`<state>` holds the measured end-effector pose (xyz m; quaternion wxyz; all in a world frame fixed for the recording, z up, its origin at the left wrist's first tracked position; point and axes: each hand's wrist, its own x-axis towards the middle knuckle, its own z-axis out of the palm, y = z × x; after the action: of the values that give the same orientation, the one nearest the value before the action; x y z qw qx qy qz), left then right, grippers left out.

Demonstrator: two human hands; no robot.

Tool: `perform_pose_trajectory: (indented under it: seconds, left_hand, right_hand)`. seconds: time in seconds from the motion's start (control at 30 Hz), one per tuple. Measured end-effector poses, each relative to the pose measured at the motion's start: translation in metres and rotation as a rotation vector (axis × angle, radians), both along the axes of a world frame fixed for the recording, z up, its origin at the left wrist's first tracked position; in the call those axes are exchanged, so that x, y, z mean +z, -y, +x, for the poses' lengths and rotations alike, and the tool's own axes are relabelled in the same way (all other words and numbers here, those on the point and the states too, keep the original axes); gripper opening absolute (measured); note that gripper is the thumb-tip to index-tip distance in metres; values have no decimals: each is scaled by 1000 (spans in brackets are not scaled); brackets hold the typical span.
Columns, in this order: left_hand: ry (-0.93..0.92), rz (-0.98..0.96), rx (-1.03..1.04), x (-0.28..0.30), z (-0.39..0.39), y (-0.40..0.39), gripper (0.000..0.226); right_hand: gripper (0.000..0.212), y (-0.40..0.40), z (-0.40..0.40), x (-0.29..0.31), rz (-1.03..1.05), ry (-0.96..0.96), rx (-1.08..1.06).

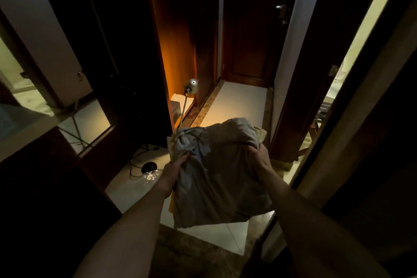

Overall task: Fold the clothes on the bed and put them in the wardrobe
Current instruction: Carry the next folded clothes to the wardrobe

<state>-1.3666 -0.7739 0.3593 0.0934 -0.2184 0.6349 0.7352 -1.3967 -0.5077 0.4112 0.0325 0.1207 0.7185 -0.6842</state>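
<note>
The dim corridor's pale tiled floor (239,101) runs ahead to a dark wooden door (250,36), and on the left stands what I take to be the wardrobe (178,40), its tall panel lit orange from inside by a small lamp (191,86) on a thin stem. In front of the person, carried in the air above the floor, is the stack of folded clothes (216,171), mostly grey-beige cloth with a yellow edge peeking out at its lower left. The left hand (174,170) holds the bundle's left edge, thumb lying on top and fingers hidden beneath; the right hand (262,160) grips the right side, fingers curled into the fabric. Low on the floor to the left lie a black round object (149,166) and thin cables (135,165) (easy to miss in this light). The risks, as I judge them: the top layers look loosely bunched at the far end, so tilting the stack toward the opening could let a fold slide off or open, and a careless step left could catch the cables or knock the lamp stem.
</note>
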Motion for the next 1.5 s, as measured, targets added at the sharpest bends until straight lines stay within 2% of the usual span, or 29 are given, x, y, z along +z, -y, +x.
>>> perform_pose_trajectory:
  seconds: [0.1, 0.17, 0.27, 0.33, 0.4, 0.57, 0.67, 0.8, 0.87, 1.0, 1.07, 1.2, 1.33, 1.43, 1.5]
  left_hand:
    - [0, -18, -25, -1, -49, 20, 97]
    - [-11, -21, -39, 1, -76, 32, 95]
    - [6, -18, -56, -11, -122, 52, 86]
    - [24, -3, -81, -30, -160, 64, 85]
    - [26, 10, -109, -27, -182, 63, 83]
    - [-1, 57, -131, -4, -229, 49, 87]
    - [3, 55, -165, 0, -266, 38, 72]
    - [0, 50, -188, -2, -332, 28, 71]
    - [-15, 47, -190, 4, -368, 21, 64]
    - [-51, 60, -149, 11, -437, 7, 43]
    - [-42, 64, -129, 13, -470, 3, 48]
    - [-64, 94, -118, 20, -528, -6, 59]
    - [-43, 99, -91, 20, -586, -10, 51]
    - [-40, 71, -125, 18, -632, -10, 71]
    - [-60, 80, -132, 15, -669, -11, 72]
  right_hand:
    - [43, 15, -35, 1, 1, 4, -29]
    - [49, 24, -55, 4, 1, -3, -37]
    - [73, 36, -85, 6, -12, 5, -57]
    - [82, 41, -107, 1, -16, 0, -75]
    - [82, 44, -127, -1, -18, 18, -108]
    - [59, 42, -185, -6, -37, 67, -180]
    - [57, 33, -228, -13, -37, 59, -199]
    - [62, 24, -294, -16, -52, 56, -211]
    - [64, 18, -332, -14, -68, 37, -208]
    - [92, 2, -408, -10, -24, 21, -199]
    - [94, -5, -446, -8, -7, 8, -193]
    - [80, -10, -509, 2, -12, -2, -160]
    - [83, -15, -565, 1, -39, 24, -176]
    - [81, -15, -608, 0, -46, 2, -201]
    - [80, -15, -642, -4, -49, -35, -204]
